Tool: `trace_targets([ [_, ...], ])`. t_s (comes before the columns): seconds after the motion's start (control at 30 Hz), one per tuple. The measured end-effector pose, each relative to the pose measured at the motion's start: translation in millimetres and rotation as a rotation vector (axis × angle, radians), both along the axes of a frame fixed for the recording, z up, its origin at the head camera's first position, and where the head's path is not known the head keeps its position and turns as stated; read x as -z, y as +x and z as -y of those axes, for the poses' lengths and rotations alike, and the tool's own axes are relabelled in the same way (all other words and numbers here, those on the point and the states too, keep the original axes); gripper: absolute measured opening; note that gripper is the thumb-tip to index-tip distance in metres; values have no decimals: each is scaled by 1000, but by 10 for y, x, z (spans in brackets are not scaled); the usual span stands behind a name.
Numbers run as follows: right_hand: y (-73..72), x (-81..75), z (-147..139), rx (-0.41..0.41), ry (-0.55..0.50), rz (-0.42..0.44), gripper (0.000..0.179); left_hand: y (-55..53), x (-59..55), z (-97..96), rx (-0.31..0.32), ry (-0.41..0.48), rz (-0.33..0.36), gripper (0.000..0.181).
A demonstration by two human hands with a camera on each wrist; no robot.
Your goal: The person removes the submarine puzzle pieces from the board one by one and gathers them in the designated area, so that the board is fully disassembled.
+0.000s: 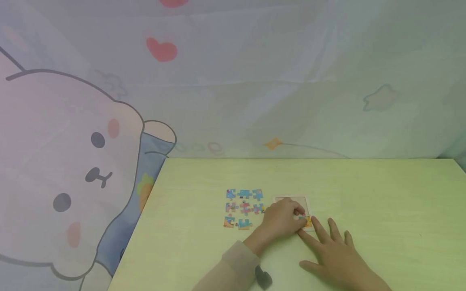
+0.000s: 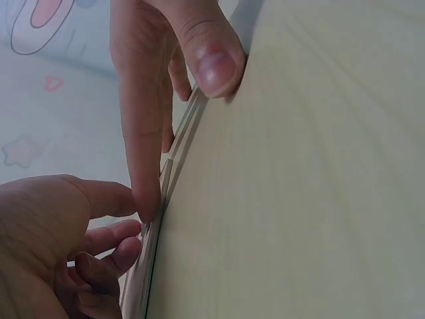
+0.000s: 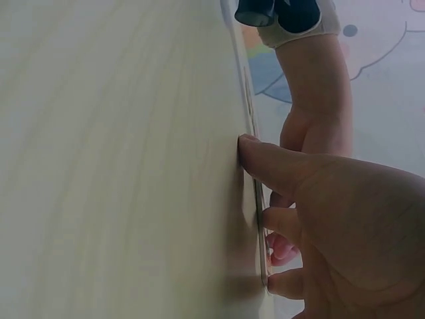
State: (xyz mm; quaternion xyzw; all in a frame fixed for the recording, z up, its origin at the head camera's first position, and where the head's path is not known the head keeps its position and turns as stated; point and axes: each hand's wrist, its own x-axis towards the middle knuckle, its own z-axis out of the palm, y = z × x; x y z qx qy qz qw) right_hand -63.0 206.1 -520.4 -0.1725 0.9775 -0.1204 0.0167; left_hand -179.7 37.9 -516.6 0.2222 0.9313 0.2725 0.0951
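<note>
My left hand [image 1: 282, 218] reaches over a small puzzle tray [image 1: 308, 202], fingers curled and thumb low. Its thumb and fingertips pinch a puzzle piece [image 1: 308, 222] with orange and yellow on it, at the tray's bottom right corner; the fingers partly cover it. My right hand [image 1: 335, 258] lies with spread fingers at the tray's lower right, index and middle fingertips touching its edge. In the left wrist view the right index finger [image 2: 143, 146] points down beside the left fingers. Seen from the right wrist, the right thumb [image 3: 272, 159] rests on the table by the tray.
Left of the tray, several loose puzzle pieces [image 1: 244, 207] lie face up in rows, mostly blue and pink. The pale table [image 1: 393, 194] extends around them. Behind it hangs a printed curtain [image 1: 255, 81] with a cartoon animal at the left.
</note>
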Motion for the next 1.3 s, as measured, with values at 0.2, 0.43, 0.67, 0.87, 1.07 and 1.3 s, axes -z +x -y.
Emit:
trace_targets([
  [0.2, 3, 15, -3, 2, -1, -7, 75, -1, 9, 1, -2, 27, 0, 12],
  [0.43, 0, 22, -5, -3, 3, -23, 75, 22, 5, 21, 17, 52, -18, 12],
  [0.67, -1, 2, 3, -12, 5, -31, 74, 43, 6, 29, 12, 81, -33, 13],
  [0.87, -7, 20, -6, -14, 12, -36, 75, 53, -9, 68, -2, 128, -55, 13],
  [1.07, -9, 28, -5, -8, -1, -26, 74, 75, -68, 230, -6, 180, -75, 15],
  [1.3, -5, 33, -2, -11, 0, -36, 73, 124, -105, 498, -18, 241, -87, 15],
])
